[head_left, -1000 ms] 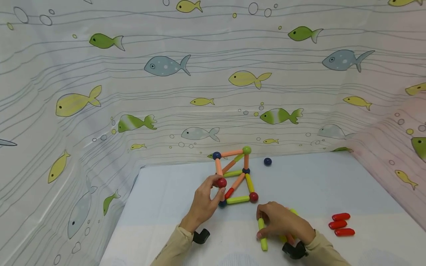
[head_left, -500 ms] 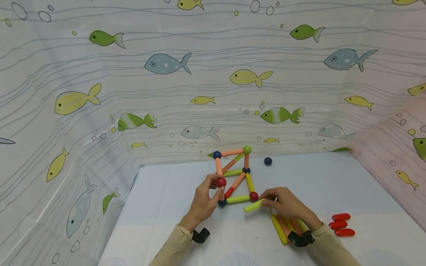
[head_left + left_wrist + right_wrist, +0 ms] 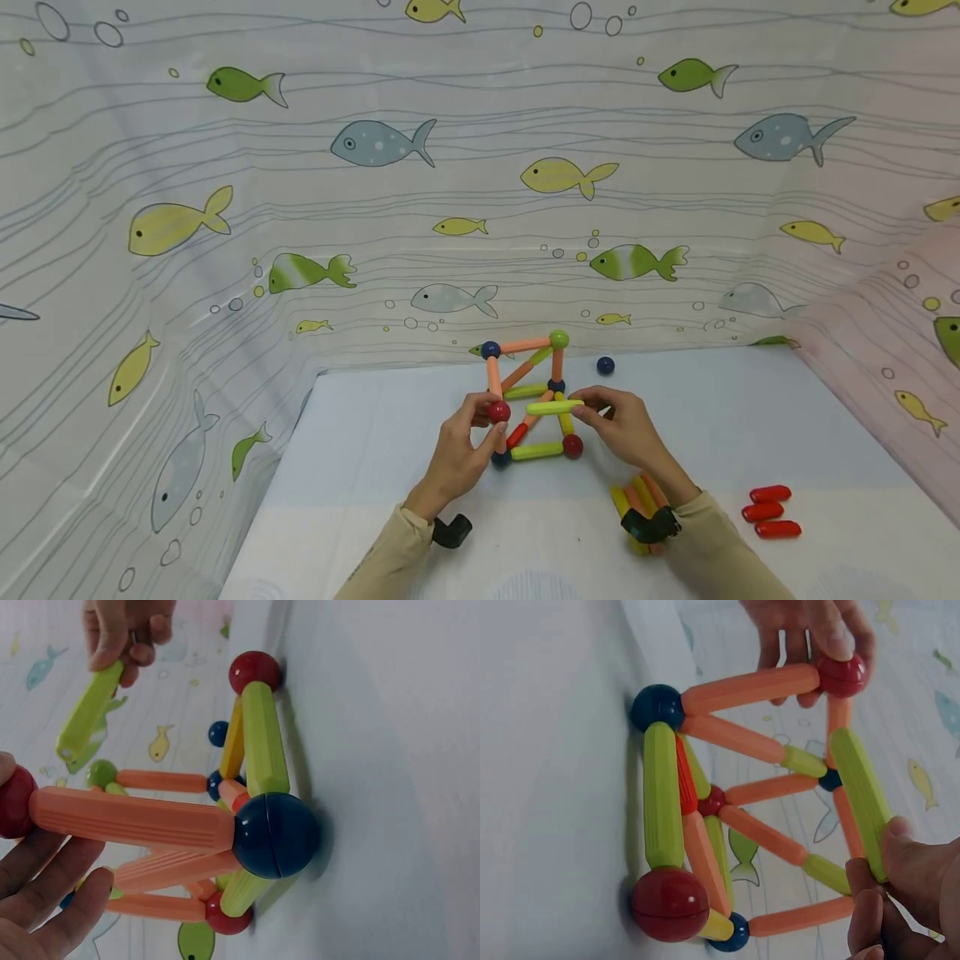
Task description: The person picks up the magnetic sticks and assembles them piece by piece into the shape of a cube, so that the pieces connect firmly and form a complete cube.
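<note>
A frame of magnetic rods and balls stands mid-table. My left hand pinches the red ball on top of its near-left upright orange rod, which rises from a dark blue ball. My right hand grips one end of a loose green rod and holds it level, its free end close to the red ball. The right wrist view shows this green rod reaching toward the red ball; whether they touch I cannot tell.
A loose dark blue ball lies behind the frame. Several spare rods lie under my right wrist, and three short red rods sit further right. A fish-print curtain walls in the pale table.
My right hand lifted the green rod from the table near the spare rods and carried it up to the frame's top level. The left hand stayed on the red ball.
</note>
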A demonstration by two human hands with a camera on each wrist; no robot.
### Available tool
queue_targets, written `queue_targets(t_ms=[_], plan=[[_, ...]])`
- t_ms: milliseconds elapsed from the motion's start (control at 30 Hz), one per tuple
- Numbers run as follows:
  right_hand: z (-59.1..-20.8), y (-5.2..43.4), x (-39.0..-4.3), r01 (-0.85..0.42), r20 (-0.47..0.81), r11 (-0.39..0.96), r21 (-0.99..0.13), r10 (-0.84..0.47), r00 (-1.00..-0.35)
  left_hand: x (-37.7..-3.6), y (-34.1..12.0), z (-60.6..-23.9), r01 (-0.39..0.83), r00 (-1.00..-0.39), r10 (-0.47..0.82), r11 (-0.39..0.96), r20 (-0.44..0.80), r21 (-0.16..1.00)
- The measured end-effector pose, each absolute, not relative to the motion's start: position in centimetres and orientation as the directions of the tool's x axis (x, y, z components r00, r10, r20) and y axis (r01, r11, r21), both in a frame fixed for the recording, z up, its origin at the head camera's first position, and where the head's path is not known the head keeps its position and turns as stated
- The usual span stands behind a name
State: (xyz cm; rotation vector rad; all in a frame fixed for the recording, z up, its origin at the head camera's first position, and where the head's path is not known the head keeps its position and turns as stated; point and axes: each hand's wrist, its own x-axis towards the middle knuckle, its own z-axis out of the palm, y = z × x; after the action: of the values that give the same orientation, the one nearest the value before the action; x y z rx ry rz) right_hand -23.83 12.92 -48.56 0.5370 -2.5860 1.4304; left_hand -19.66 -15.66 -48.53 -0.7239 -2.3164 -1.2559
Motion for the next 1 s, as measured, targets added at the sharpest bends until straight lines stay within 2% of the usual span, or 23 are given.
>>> queue_targets(t_ms=[533,833,1000], plan=[[-47.1,10.4,-23.8,-0.409,0.317,0.433,-0.803,-0.271,-0.909,-19.7,-15.6,-48.5,0.599,-0.795,0.249,0.465,0.553,0.652],[-47.1,11.1,-24.2,-0.446,0.329,0.402,-0.800,-0.328,-0.886,-20.3,-14.9,-48.1,0.505,-0.863,0.265,0.428,0.430,0.749],[-47.2,11.3,-24.5,-0.467,0.339,0.364,-0.806,-0.364,-0.868,-20.6,-14.5,-47.6,0.418,-0.908,0.207,0.385,0.364,0.823]])
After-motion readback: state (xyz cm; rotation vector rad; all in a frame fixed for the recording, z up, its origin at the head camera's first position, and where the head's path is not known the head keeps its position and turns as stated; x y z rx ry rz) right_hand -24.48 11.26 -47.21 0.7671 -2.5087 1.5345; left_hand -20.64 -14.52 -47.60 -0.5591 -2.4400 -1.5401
